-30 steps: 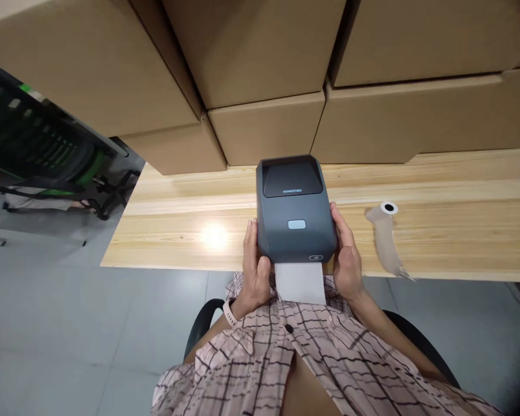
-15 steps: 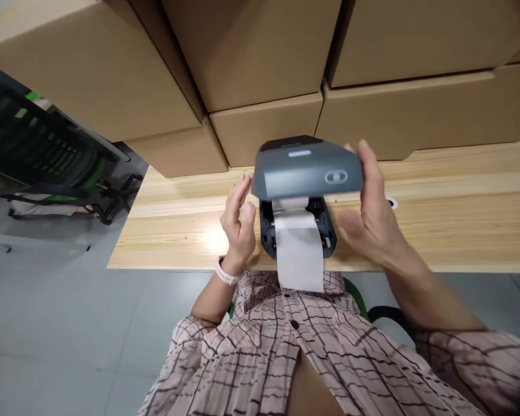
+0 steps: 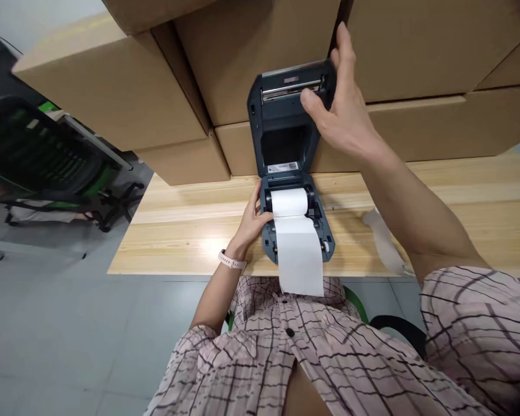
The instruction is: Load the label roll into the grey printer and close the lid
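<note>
A dark grey label printer (image 3: 268,245) sits at the table's front edge with its lid (image 3: 286,124) raised and tipped back toward the boxes. My right hand (image 3: 344,110) grips the lid's upper right corner, thumb on its inner face and fingers behind. Against the left side of the printer base rests my left hand (image 3: 252,222), its thumb over the rim near the roll and its fingers along the outside. A white paper roll (image 3: 288,202) lies in the base. From it a white paper strip (image 3: 301,254) runs forward and hangs over the table edge.
Large cardboard boxes (image 3: 260,63) stand close behind the printer on the wooden table (image 3: 177,231). A loose, curled paper strip (image 3: 383,242) lies to the right, under my right forearm. An office chair (image 3: 47,156) and part of another person are at the left.
My right hand has swung the lid up and back, so the inside and the paper roll now show. My left hand has moved onto the base's left side.
</note>
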Tool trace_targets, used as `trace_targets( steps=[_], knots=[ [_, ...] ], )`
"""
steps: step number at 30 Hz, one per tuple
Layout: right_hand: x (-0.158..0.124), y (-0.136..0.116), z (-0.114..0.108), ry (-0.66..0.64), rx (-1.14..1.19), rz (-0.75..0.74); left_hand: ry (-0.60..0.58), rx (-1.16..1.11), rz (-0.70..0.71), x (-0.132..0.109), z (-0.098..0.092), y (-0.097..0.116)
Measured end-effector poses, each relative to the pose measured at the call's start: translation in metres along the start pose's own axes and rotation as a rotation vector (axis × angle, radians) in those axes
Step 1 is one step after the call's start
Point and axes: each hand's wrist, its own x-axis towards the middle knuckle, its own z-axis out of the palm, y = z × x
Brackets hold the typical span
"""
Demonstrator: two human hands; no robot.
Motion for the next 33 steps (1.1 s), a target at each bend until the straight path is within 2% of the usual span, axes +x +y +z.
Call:
trace_targets(
  steps=[3, 4, 5, 7, 9, 10, 13, 16, 19, 21, 24, 26, 28, 30, 33],
  knots=[
    [-0.012, -0.012, -0.007, 0.172, -0.104, -0.073, 0.065, 0.112, -0.022, -0.004, 0.002, 0.006],
    [-0.020, -0.016, -0.007, 0.180, -0.120, -0.098, 0.106, 0.180, -0.045, -0.005, 0.003, 0.009],
    [-0.029, -0.020, -0.007, 0.118, -0.124, -0.115, 0.145, 0.257, -0.079, -0.007, 0.003, 0.012],
    [-0.047, -0.024, -0.003, -0.192, -0.118, -0.116, 0.185, 0.389, -0.163, -0.009, 0.004, 0.020],
    [-0.063, -0.024, 0.006, -0.553, -0.133, -0.081, 0.161, 0.440, -0.229, -0.010, 0.005, 0.029],
    [-0.068, -0.022, 0.012, -0.689, -0.155, -0.064, 0.137, 0.440, -0.246, -0.010, 0.006, 0.033],
    [-0.073, -0.015, 0.032, -0.943, -0.249, -0.048, 0.086, 0.448, -0.239, -0.008, 0.006, 0.043],
    [-0.069, -0.013, 0.050, -1.062, -0.308, -0.022, 0.045, 0.500, -0.223, -0.006, 0.005, 0.046],
    [-0.061, -0.015, 0.050, -1.087, -0.278, 0.011, 0.033, 0.500, -0.231, -0.006, 0.003, 0.043],
    [-0.057, -0.016, 0.036, -1.070, -0.151, -0.014, 0.038, 0.485, -0.221, -0.006, 0.002, 0.041],
    [-0.055, -0.017, -0.007, -0.962, 0.106, -0.102, 0.039, 0.470, -0.213, -0.006, 0.003, 0.039],
    [-0.056, -0.014, -0.041, -0.858, 0.225, -0.106, 0.042, 0.464, -0.218, -0.007, 0.004, 0.040],
    [-0.059, -0.005, -0.071, -0.764, 0.257, -0.031, 0.046, 0.465, -0.225, -0.008, 0.005, 0.042],
    [-0.063, 0.010, -0.090, -0.696, 0.194, 0.078, 0.054, 0.456, -0.227, -0.009, 0.005, 0.044],
    [-0.071, 0.044, -0.094, -0.627, -0.002, 0.230, 0.059, 0.427, -0.222, -0.010, 0.006, 0.045]
  ],
)
